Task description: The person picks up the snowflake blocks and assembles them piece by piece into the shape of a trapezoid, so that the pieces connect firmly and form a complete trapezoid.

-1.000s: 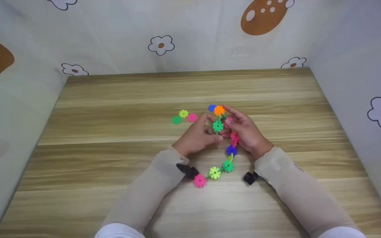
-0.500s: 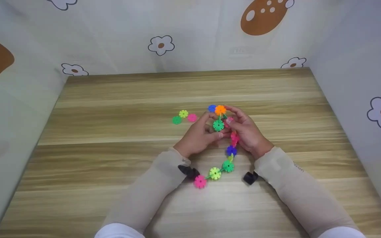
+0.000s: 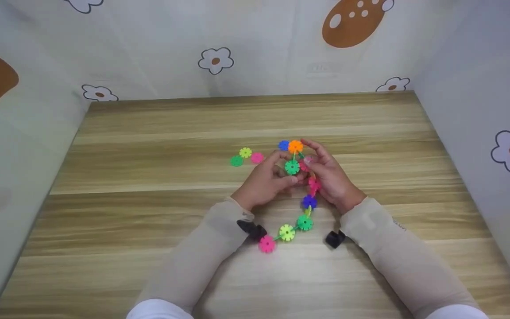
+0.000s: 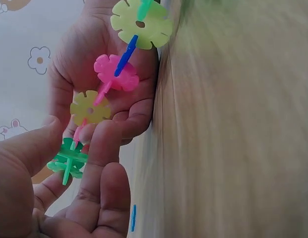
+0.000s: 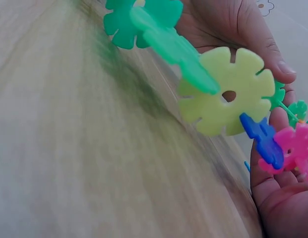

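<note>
A chain of slotted plastic snowflake discs runs between both hands and curves back toward the body. My left hand [image 3: 266, 180] holds its green disc [image 3: 292, 167] between thumb and fingers. My right hand [image 3: 334, 179] pinches the chain at a pink disc [image 3: 305, 165], partly hidden behind the thumb. An orange disc [image 3: 295, 146] forms the top of the loop between the hands. Below the right hand follow a dark blue disc [image 3: 309, 202], a green one, a yellow disc [image 3: 287, 232] and a pink end disc [image 3: 267, 243]. A yellow-green disc [image 5: 233, 94] shows large in the right wrist view.
Loose discs lie on the wooden table [image 3: 148, 173] beyond the left hand: green [image 3: 237, 161], yellow [image 3: 245, 152] and pink [image 3: 257, 157]. A blue disc [image 3: 283, 145] lies beside the orange one in the head view. Patterned walls border the table.
The orange and green discs have shifted slightly up and away from the body with the left hand's fingers. The right hand stays almost still, and the chain's near end sways a little.
</note>
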Tool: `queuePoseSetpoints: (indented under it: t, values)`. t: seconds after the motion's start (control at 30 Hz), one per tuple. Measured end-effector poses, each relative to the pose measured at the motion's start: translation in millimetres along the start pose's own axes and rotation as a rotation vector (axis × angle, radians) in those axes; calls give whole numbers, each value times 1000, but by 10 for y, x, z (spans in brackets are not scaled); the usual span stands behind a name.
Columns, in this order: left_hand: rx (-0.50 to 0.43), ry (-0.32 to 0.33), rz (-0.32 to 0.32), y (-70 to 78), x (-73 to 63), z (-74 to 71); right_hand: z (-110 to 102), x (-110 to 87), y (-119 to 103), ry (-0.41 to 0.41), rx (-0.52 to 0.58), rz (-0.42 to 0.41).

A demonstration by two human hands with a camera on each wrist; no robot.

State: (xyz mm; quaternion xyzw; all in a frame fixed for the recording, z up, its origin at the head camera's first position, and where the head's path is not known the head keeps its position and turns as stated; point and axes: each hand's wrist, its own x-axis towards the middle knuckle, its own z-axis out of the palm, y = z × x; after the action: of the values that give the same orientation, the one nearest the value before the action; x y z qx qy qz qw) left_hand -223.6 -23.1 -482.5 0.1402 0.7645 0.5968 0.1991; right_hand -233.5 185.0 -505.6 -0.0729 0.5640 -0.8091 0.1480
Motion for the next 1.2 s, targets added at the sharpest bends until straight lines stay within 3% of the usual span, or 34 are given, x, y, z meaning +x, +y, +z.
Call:
queuePoseSetpoints:
  t: [0.23, 0.43, 0.83, 1.2]
  values:
    - [55, -37, 39, -17, -13, -23, 1, -13, 11, 35, -110, 3]
    - [50, -42, 31, -42, -11, -6, -3, -23, 32, 32, -92, 8]
    - [-13, 7, 2, -29, -15, 45, 7, -9, 7, 61, -135, 19]
    - [-101, -10, 5, -10, -3, 50, 2, 10, 14, 37, -145, 7]
